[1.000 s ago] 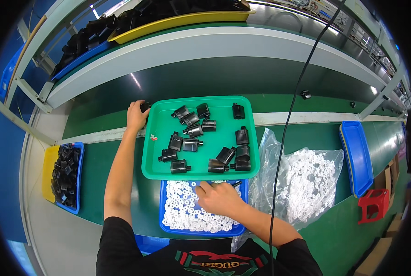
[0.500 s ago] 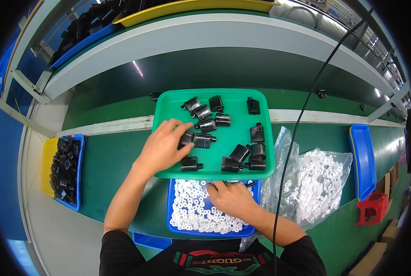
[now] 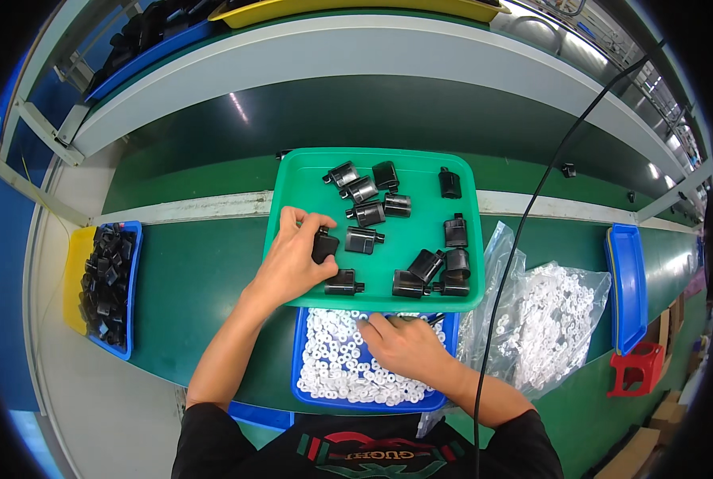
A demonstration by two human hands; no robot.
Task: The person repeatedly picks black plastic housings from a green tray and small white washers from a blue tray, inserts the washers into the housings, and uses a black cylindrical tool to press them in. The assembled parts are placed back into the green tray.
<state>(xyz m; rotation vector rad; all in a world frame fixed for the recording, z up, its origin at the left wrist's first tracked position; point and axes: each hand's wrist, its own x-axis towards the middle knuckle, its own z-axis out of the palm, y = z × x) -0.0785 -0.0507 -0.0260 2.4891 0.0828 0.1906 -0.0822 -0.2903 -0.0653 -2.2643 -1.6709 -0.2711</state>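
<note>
My left hand (image 3: 294,259) is over the left side of a green tray (image 3: 299,174), its thumb and fingers closed round a black plastic case (image 3: 324,247). Several similar black cases with short necks, like this one (image 3: 362,239), lie loose in the tray. Below the tray's near edge, my right hand (image 3: 404,343) rests over a blue tray (image 3: 297,375) full of small white rings (image 3: 332,385). Its fingers are pinched together; what they hold is hidden. A thin dark stick (image 3: 435,319) shows beside that hand; I cannot tell whether it is held.
At right lies a clear plastic bag (image 3: 560,319) of white rings, beside upright blue trays (image 3: 628,287). A bin of black parts (image 3: 110,279) stands at left. A black cable (image 3: 524,215) hangs across the right side. A white-edged shelf (image 3: 356,48) spans the back.
My left hand has closed on a black case and drawn it slightly away from the case beside it. The right hand has hardly moved. The whole view has shifted slightly.
</note>
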